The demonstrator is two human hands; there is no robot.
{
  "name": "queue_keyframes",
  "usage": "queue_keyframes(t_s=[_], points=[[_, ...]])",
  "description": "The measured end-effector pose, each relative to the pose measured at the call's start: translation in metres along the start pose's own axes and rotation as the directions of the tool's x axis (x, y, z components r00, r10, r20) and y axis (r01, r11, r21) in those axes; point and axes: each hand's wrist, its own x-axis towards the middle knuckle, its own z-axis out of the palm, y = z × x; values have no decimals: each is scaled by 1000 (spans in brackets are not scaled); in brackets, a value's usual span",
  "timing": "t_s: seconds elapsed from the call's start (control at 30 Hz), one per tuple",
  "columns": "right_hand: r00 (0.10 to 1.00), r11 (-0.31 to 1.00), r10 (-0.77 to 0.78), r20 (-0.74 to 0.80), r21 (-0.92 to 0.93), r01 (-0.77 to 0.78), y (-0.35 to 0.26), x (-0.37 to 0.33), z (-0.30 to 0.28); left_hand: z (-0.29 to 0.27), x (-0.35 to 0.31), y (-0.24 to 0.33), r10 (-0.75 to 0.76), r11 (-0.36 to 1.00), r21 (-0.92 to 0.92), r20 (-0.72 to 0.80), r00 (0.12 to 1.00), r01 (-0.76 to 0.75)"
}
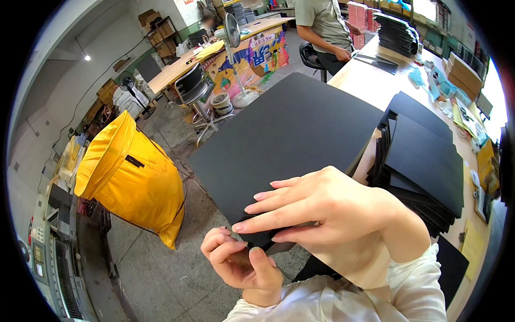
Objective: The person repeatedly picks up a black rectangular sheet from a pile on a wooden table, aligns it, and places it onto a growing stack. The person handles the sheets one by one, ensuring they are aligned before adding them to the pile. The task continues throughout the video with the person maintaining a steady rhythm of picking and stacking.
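Note:
A large black cardboard sheet (289,134) stretches out in front of me, with its near corner under my hands. My right hand (327,209) lies over that near edge, its fingers stretched out toward the left and its thumb lower down by a dark folded strip. Just below, my left hand (241,263) has its fingers curled and thumb raised at the corner, closed around the sheet's edge. Part of the edge is hidden behind my fingers. Right of the sheet, a stack of black boards (424,155) stands on the pale worktable (370,83).
A yellow sack (137,177) stands on the floor at left. Another person (327,32) sits beyond the sheet at the table, near a second black stack (397,35). A standing fan (232,32), a chair (193,91) and a bucket (221,103) stand farther back. Machinery (59,268) lines the left.

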Motion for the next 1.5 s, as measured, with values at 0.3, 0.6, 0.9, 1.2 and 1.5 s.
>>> queue_keyframes(t_s=[0.3, 0.6, 0.9, 1.2, 1.5], points=[[999, 997, -13, -40, 71, 16, 2, 1, 1, -3, -4, -3, 52, 998, 16, 43, 998, -53], [999, 995, 1, -33, 105, 2, 4, 0, -1, -8, -10, -13, 102, 990, 89, 53, 993, -107], [998, 999, 30, 48, 34, -32, 1, -1, -5, -16, -7, -17, 205, 950, 201, 184, 961, -241], [991, 983, 132, 26, 127, -134, -8, 2, -4, -10, -12, -18, 208, 934, 247, 208, 956, -257], [981, 969, 187, -55, 176, -175, 3, -1, 3, -13, -9, -14, 227, 922, 244, 287, 931, -300]])
